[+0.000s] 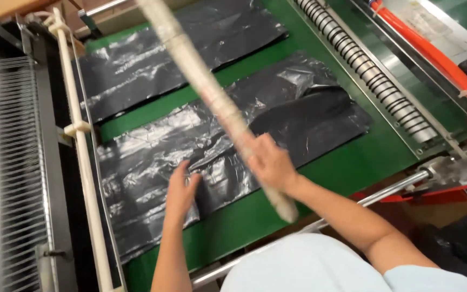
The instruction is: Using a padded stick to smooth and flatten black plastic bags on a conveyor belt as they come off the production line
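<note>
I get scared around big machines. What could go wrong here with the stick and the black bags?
The right hand holds a long wrapped stick slanting over the black bag stack; it might snag or shift the thin plastic. The left hand presses the bags beside the white rail and the machine's wire rows, where fingers could get caught.

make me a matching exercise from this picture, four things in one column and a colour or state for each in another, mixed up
Things:
1. left hand
2. right hand
3. table top
4. hose

States or colours:
a. orange
b. gripping a long pale stick
c. green
d. flat on the near black plastic bag

Pairs: 1-d, 2-b, 3-c, 4-a
</note>
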